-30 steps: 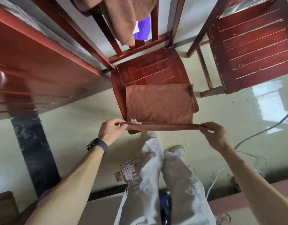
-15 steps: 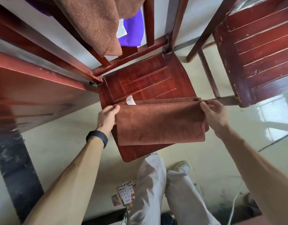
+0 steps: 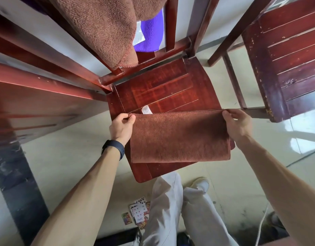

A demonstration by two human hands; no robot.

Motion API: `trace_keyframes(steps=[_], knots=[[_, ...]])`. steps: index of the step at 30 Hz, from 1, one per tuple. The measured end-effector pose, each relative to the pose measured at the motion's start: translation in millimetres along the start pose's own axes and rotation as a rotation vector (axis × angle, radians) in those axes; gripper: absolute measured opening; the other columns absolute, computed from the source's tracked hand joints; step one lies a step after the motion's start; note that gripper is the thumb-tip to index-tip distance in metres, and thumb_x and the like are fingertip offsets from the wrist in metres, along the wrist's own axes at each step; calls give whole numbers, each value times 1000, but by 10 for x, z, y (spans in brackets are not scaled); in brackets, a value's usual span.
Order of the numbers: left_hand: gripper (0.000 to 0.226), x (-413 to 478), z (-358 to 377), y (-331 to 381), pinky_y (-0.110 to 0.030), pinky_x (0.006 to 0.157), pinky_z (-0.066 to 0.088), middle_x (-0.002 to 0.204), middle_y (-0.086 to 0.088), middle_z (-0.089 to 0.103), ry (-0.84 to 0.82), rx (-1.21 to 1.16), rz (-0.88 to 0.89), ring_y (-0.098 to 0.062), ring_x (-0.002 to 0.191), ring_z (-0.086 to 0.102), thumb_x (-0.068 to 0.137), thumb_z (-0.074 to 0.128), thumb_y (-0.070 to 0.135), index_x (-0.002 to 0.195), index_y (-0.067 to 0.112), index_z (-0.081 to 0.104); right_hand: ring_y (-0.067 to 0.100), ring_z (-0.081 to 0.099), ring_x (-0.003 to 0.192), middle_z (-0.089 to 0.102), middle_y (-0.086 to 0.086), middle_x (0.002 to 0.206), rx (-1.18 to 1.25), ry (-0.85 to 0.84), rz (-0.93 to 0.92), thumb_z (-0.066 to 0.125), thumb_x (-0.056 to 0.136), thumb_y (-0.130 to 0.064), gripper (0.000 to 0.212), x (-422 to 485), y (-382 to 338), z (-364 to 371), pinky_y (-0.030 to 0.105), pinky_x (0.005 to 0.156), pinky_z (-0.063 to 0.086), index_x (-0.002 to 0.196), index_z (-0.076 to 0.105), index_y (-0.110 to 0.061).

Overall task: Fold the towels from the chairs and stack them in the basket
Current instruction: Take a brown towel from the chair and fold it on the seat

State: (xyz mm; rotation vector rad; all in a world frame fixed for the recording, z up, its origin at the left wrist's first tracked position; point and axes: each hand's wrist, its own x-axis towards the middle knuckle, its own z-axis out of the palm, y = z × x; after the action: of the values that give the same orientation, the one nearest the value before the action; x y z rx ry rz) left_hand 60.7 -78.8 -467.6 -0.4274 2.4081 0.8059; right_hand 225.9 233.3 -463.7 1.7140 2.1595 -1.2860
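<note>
Brown towel (image 3: 179, 137) | left hand (image 3: 121, 128), right hand (image 3: 237, 124): fingers (image 3: 130, 118) pinch far corners | label (image 3: 147, 110) half-hidden | draped towel (image 3: 103, 32) cropped

The folded towel (image 3: 179, 137) is showing a plain rust-brown, with a white label (image 3: 147, 110) at its edge. The chair seat (image 3: 158, 89) is gleaming glossy red-brown, streaked with darker grain. The second towel (image 3: 103, 29) is showing the same rust-brown, a purple cloth (image 3: 151, 32) is flashing vivid violet, and the wristband (image 3: 113, 146) is reading dark navy.
</note>
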Motion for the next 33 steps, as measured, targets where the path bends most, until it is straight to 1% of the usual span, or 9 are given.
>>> trace_keyframes(steps=[3,7,10,12,16,21,25,30,33], knots=[[21,-18,24,18,-23,78,40,100,1,72,34,80,51,-23,100,64,93,61,37,106,22,70,21,64,98,65,-3,96,-46,6,-16,62,94,-28,23,22,-22,32,26,84,44,110,71,-15],[25,-158,94,-1,-37,79,47,108,-5,66,129,218,193,-31,103,61,93,56,36,116,24,58,23,58,110,66,1,108,-92,78,-61,61,89,-32,31,-70,0,71,27,93,40,116,63,-16],[48,-454,237,-124,-46,92,45,132,-13,52,293,468,482,-35,116,53,89,60,37,131,16,53,30,50,111,61,11,117,-153,211,-259,59,83,-35,41,-391,69,152,37,97,38,117,61,-12],[55,-624,389,-198,-49,107,39,145,-15,45,271,541,698,-36,131,46,90,58,37,138,10,52,34,50,113,59,13,125,-308,230,-464,58,86,-34,41,-670,86,332,43,96,39,121,61,-12],[65,-712,714,-321,-57,118,19,164,-8,18,101,628,694,-34,151,15,97,46,44,155,21,30,25,19,152,27,4,163,-653,-6,-651,44,99,-46,58,-860,165,704,52,119,20,152,37,-25],[64,-504,809,-508,-66,117,4,167,-4,-4,116,647,525,-27,153,-5,100,28,52,158,34,8,20,3,155,7,0,168,-807,-36,-667,32,101,-58,62,-440,413,640,58,122,5,158,16,-38],[66,-437,819,-490,-66,117,0,167,-5,2,117,604,569,-26,153,-6,99,32,52,157,26,15,18,1,155,6,-2,168,-772,33,-575,30,101,-58,63,-358,452,587,58,122,1,158,13,-39],[63,-26,669,97,-65,118,9,167,-8,2,58,897,857,-29,153,0,100,31,52,158,33,14,20,5,154,14,-3,166,-700,53,-362,36,97,-63,71,-775,689,451,59,121,1,159,14,-35],[61,127,794,759,-62,118,12,167,-6,-1,63,1035,1094,-29,153,5,98,45,41,154,42,22,26,15,152,23,1,162,-663,34,-274,39,95,-62,74,-1166,887,362,59,120,11,158,20,-29]])
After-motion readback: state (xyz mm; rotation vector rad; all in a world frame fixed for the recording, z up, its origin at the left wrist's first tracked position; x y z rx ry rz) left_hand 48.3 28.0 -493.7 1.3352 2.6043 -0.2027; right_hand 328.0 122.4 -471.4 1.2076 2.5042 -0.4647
